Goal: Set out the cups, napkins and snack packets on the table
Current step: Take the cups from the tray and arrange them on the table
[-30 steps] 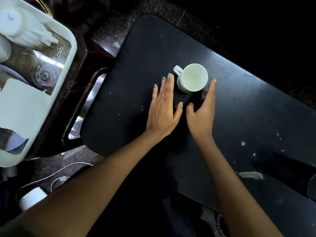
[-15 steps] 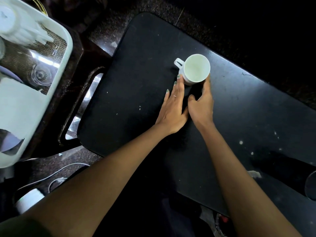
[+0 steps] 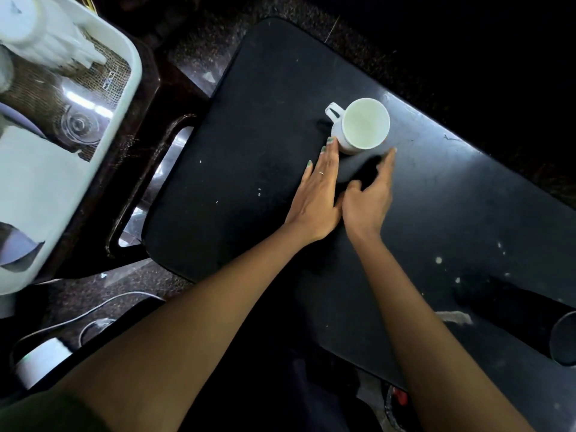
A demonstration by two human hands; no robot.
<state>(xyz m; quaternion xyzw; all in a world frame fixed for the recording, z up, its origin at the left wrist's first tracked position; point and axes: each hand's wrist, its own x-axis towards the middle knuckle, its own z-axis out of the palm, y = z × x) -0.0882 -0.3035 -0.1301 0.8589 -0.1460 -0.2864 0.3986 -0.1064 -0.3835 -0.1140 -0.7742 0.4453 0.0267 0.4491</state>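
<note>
1. Head view: the white ceramic cup [image 3: 363, 125] stands upright on the black rectangular table [image 3: 249, 120]. The left hand [image 3: 316, 194] touches its base with straight fingers; the right hand [image 3: 369, 198] hovers just beside it, relaxed, grasping nothing.
2. Advice: nudge low at the base, gently, both sides evenly.

You're over a matte black rounded-corner tabletop [image 3: 249, 135], white-speckled. Dark speckled stone floor [image 3: 202, 48] beyond. Glossy dark wooden chair arm [image 3: 140, 169] left, probably. Room dim, light glare from above.
</note>
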